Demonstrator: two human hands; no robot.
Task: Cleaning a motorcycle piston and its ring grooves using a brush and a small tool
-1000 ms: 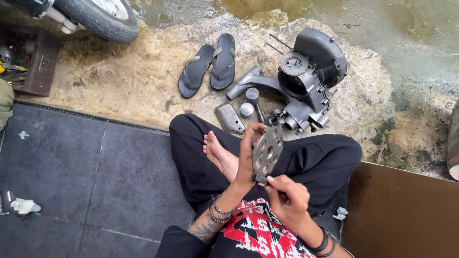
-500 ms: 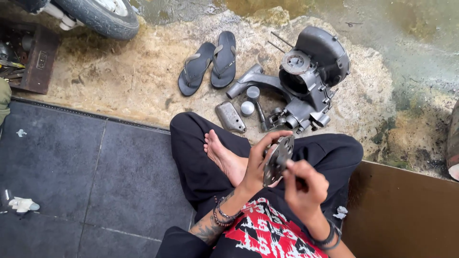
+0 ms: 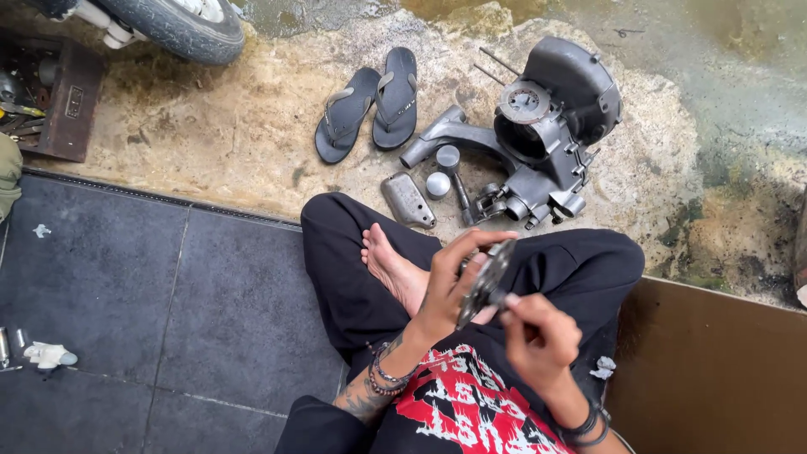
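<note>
On the floor of dark grey tiles (image 3: 168, 277), where it meets a patch of rough sandy concrete (image 3: 244, 126), a person sits cross-legged in black trousers, one bare foot (image 3: 395, 269) turned sole-up. Beyond the knees lies a grey engine casing (image 3: 546, 126) with a round opening, its arm stretching toward a pair of dark flip-flops (image 3: 374, 101). A tyre (image 3: 172, 25) cuts into the top left corner, with a rusty tool tray (image 3: 50, 105) below it (its contents too dim to name). Near the casing sit a small curved metal cover (image 3: 408, 200) and a rounded silver cap (image 3: 437, 183). Above the lap, the left hand (image 3: 450, 282) curls its fingers around the edge of a round toothed metal disc (image 3: 487, 282), held edge-on and tilted. The right hand (image 3: 538, 336) has its fingertips pinched together against the disc's lower face; whether they hold something small I cannot tell.
</note>
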